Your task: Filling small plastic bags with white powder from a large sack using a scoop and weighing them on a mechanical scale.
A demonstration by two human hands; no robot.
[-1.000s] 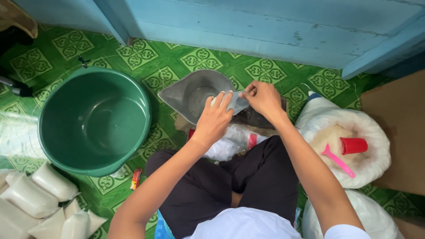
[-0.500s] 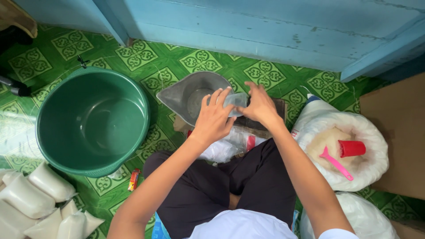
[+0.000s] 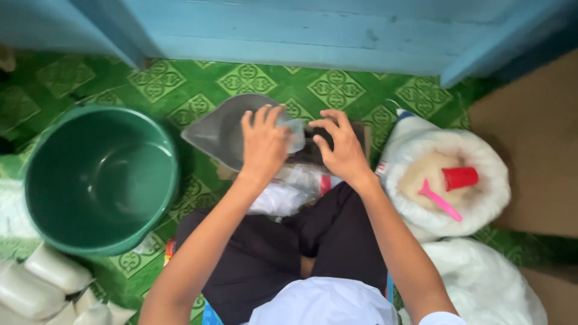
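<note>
Hands meet over the grey scale pan [image 3: 217, 129] set on the green patterned floor just in front of the knees. The left hand [image 3: 263, 143] is closed round a small clear plastic bag [image 3: 295, 133], fingers curled over its near side; the right hand [image 3: 342, 144] spreads over the bag's right end, fingertips touching it, though whether it pinches or only steadies the bag I cannot tell. What the bag contains is hidden by the fingers. Near left, a heap of filled white packets [image 3: 42, 283] lies on the floor, which suggests a good many are already done. The green basin [image 3: 96, 180] to the left shows nothing inside. To the right, the open white sack [image 3: 445, 174] looks well stocked with pale grain, a red cup [image 3: 460, 177] and pink scoop [image 3: 439, 200] resting in it, so plenty seems left. More loose plastic [image 3: 289, 189] lies by the knees, under the hands
</note>
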